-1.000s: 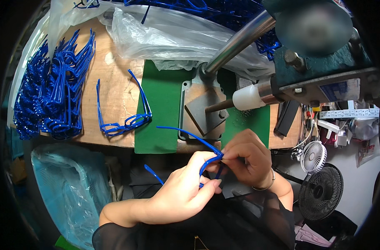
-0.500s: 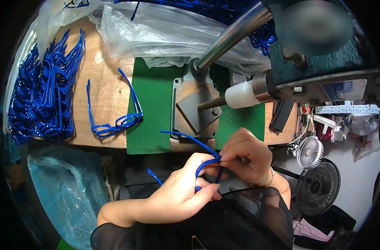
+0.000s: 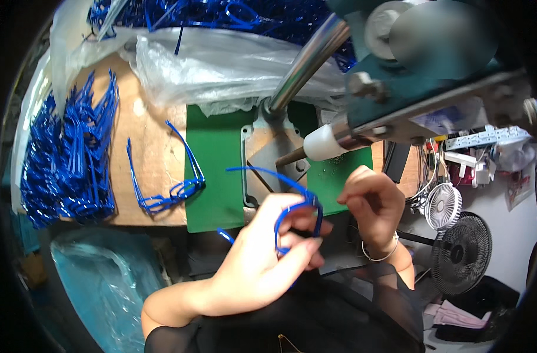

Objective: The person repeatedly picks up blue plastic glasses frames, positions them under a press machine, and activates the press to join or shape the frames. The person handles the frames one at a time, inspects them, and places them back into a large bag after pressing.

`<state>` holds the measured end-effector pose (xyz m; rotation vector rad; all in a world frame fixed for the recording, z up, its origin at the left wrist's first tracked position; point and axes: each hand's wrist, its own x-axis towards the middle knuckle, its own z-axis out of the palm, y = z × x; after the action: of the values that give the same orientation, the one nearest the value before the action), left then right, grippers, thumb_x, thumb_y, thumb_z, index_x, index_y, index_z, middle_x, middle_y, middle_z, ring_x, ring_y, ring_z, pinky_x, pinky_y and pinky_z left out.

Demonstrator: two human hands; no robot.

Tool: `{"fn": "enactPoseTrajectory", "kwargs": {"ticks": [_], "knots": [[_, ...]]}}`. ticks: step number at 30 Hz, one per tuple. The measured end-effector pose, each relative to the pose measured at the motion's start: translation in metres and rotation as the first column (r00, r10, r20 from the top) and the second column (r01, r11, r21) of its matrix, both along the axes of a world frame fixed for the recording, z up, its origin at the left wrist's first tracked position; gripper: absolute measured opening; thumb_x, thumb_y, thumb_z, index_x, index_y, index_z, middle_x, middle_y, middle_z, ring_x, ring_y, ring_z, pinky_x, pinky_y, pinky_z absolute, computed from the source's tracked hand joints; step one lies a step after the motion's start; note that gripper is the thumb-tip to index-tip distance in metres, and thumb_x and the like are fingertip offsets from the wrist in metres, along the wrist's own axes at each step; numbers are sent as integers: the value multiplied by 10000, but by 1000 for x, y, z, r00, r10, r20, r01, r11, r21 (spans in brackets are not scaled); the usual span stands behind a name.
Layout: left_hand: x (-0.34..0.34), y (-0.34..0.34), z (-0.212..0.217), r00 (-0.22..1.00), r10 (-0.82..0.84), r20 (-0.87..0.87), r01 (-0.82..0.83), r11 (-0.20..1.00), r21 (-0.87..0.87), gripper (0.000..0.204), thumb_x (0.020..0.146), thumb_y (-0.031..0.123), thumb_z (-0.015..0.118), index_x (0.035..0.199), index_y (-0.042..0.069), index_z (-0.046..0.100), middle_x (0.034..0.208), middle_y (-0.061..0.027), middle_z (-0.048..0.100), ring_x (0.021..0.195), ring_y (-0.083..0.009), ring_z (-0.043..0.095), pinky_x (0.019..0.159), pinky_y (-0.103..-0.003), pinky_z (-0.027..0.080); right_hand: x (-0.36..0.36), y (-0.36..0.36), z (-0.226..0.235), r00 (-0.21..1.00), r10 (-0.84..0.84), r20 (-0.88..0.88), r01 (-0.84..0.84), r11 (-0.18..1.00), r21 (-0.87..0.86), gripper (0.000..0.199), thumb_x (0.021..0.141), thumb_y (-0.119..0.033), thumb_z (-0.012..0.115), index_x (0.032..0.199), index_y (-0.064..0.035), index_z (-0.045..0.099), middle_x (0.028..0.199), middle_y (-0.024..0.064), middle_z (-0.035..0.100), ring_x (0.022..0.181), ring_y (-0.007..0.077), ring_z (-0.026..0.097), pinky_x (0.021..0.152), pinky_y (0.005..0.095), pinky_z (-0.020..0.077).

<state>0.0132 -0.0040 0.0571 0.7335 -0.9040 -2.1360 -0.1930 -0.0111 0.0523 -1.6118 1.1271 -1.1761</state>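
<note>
My left hand is closed around a blue eyeglass frame, held in the air in front of the bench machine. One temple sticks out toward the far left, and the other's tip shows beside the wrist. Part of the rims is hidden by my fingers. Just right of the frame, apart from it, my right hand is raised with thumb and fingertips pinched together. Whether something small is between them cannot be seen. A second blue eyeglass frame lies on the table to the left, temples spread toward the far side.
A dense pile of blue eyeglass frames lies at the left. The bench machine, with a white collar and rod, stands on a green mat. Plastic sheeting stretches behind. Two fans are at the right.
My right hand has let go of the eyeglass frame and drawn off to the right and upward. My left hand keeps its hold. The whole view has shifted slightly.
</note>
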Motion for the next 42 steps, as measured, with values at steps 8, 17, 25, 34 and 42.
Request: {"fn": "enactPoseTrajectory", "kwargs": {"ticks": [8, 17, 25, 34, 42], "knots": [[-26, -40, 20, 987, 156, 28, -153, 984, -87, 464, 855, 10, 527, 1247, 6, 277, 1029, -194, 600, 716, -200, 630, 658, -305, 537, -10, -9, -4, 990, -133, -40, 131, 990, -48, 90, 777, 20, 664, 852, 13, 616, 798, 73, 619, 715, 108, 551, 644, 226, 434], [-35, -50, 22, 991, 111, 74, -109, 993, -39, 417, 881, 66, 541, 1223, 32, 306, 1029, -163, 601, 754, -186, 631, 665, -324, 551, -42, -48, 147, 939, -42, 342, 297, 602, -741, 208, 853, -251, 567, 836, -45, 540, 712, 64, 521, 659, 159, 503, 646, 267, 412], [-50, -44, 24, 983, 162, 87, -161, 987, -11, 498, 895, 52, 527, 1240, 44, 168, 980, -138, 615, 701, -159, 617, 593, -244, 490, -23, -14, 143, 979, 190, 75, -83, 705, -704, 240, 762, -348, 676, 788, -152, 540, 716, -16, 494, 671, 120, 479, 752, 282, 365], [-62, -35, 16, 952, 302, 56, -283, 933, -224, 508, 901, 37, 507, 1270, 14, 158, 937, -160, 610, 660, -171, 605, 610, -282, 523, -14, 12, 117, 992, 125, 20, -71, 678, -732, 324, 721, -439, 730, 703, -222, 490, 674, -72, 437, 630, 91, 429, 781, 270, 320], [-28, -49, 10, 988, 149, -31, -151, 988, -40, 417, 881, 54, 546, 1217, 66, 299, 967, -197, 616, 673, -199, 619, 611, -319, 525, -16, -24, 134, 967, -88, 240, 244, 592, -768, 436, 863, -311, 483, 1179, -11, 478, 1073, 183, 511, 990, 255, 505, 988, 402, 311]]}}
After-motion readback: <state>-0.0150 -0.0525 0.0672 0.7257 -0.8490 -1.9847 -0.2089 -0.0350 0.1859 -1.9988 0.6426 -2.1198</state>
